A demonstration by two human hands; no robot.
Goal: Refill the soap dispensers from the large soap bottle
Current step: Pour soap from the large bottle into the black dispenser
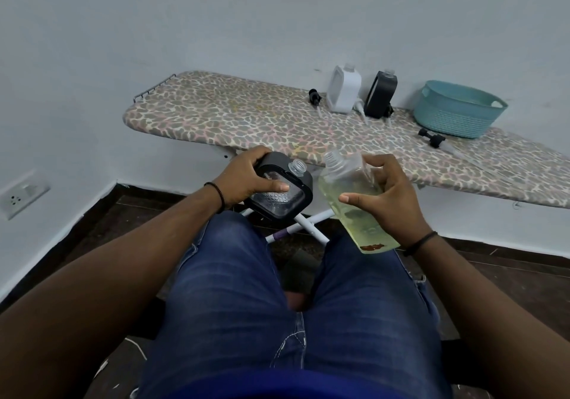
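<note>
My left hand (249, 176) grips a black-framed clear soap dispenser (279, 190), cap off, its open neck pointing up and to the right. My right hand (388, 195) holds the large clear soap bottle (351, 201) with yellowish liquid, tilted so its open mouth leans toward the dispenser's neck; the two mouths are a little apart. Both are held above my knees, in front of the ironing board (246, 114). On the board stand a white dispenser (344, 91) and a black dispenser (380, 94), both uncapped.
Loose pump heads lie on the board: a black pump (314, 96) left of the white dispenser, another black pump (435, 139) near the teal basket (458, 108). The board's white legs (308, 222) cross below my hands. A wall socket (21, 193) sits at the left.
</note>
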